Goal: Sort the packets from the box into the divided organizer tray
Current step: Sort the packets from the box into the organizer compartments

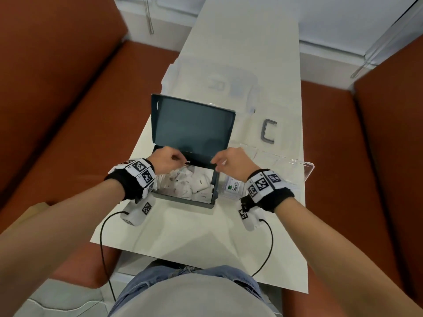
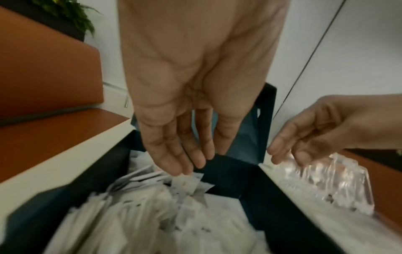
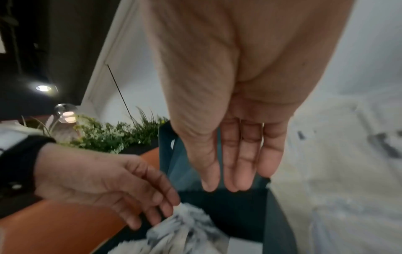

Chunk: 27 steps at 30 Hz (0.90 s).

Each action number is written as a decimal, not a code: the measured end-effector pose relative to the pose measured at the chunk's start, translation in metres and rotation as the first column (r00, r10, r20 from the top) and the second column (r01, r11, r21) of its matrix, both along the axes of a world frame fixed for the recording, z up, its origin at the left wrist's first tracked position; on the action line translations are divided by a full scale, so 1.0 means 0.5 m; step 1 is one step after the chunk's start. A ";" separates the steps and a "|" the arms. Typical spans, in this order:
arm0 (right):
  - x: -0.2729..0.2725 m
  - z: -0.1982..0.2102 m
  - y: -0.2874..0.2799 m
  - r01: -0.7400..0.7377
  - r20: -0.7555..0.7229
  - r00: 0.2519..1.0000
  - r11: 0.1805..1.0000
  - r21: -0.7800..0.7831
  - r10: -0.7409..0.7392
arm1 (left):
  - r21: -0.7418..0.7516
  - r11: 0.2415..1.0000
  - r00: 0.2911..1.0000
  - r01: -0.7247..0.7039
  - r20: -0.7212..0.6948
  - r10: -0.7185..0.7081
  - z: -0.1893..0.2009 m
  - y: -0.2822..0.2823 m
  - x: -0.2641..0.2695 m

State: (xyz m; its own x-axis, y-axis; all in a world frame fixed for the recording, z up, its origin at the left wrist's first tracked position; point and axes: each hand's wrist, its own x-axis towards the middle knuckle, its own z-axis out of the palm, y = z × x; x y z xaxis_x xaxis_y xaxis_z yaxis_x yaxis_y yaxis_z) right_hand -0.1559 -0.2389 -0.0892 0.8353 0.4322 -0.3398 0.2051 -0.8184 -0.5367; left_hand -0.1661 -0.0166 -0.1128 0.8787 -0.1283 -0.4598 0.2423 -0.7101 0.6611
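Observation:
A dark teal box (image 1: 183,200) stands on the white table with its lid (image 1: 192,124) tipped back. Inside lie several white packets (image 1: 187,184). My left hand (image 1: 180,160) hangs over the box's far left. In the left wrist view its straight fingers (image 2: 187,165) just touch the top of one packet (image 2: 185,183). My right hand (image 1: 215,162) hovers at the box's far right corner, fingers (image 3: 234,180) straight and holding nothing. The clear divided tray (image 1: 297,163) stands right of the box, with a Stevia packet (image 1: 233,186) in its near compartment.
A grey U-shaped clip (image 1: 269,131) lies on the table beyond the tray. A clear plastic container (image 1: 217,83) sits further back. Orange bench seats (image 1: 57,110) run along both sides of the narrow table. Black cables (image 1: 103,248) trail from my wrists.

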 end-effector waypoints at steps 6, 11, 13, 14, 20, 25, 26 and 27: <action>-0.003 -0.104 0.109 -0.037 -0.174 0.985 0.980 -0.197 0.002 | 0.442 0.839 0.946 0.316 -0.083 -0.312 -0.035 0.012 0.002; -0.016 -0.147 0.157 -0.158 -0.213 0.974 0.898 -0.411 0.074 | 0.616 0.644 0.886 0.454 -0.236 -0.399 -0.059 0.000 -0.021; -0.018 -0.161 0.165 -0.172 -0.228 0.971 0.879 -0.445 0.074 | 0.595 0.635 0.866 0.493 -0.260 -0.428 -0.074 -0.002 -0.028; -0.019 -0.165 0.168 -0.180 -0.234 0.969 0.871 -0.457 0.078 | 0.595 0.626 0.857 0.504 -0.256 -0.447 -0.079 -0.002 -0.031; -0.027 -0.183 0.174 -0.157 -0.227 0.973 0.847 -0.508 0.044 | 0.600 0.603 0.827 0.526 -0.196 -0.527 -0.092 -0.015 -0.033; -0.028 -0.175 0.183 -0.126 -0.239 0.971 0.892 -0.434 0.021 | 0.564 0.607 0.798 0.559 -0.166 -0.580 -0.097 -0.022 -0.027; -0.028 -0.173 0.184 -0.116 -0.247 0.969 0.900 -0.421 0.010 | 0.554 0.609 0.792 0.567 -0.165 -0.587 -0.100 -0.023 -0.026; -0.028 -0.171 0.184 -0.099 -0.249 0.968 0.909 -0.404 -0.005 | 0.539 0.616 0.789 0.574 -0.165 -0.592 -0.103 -0.023 -0.026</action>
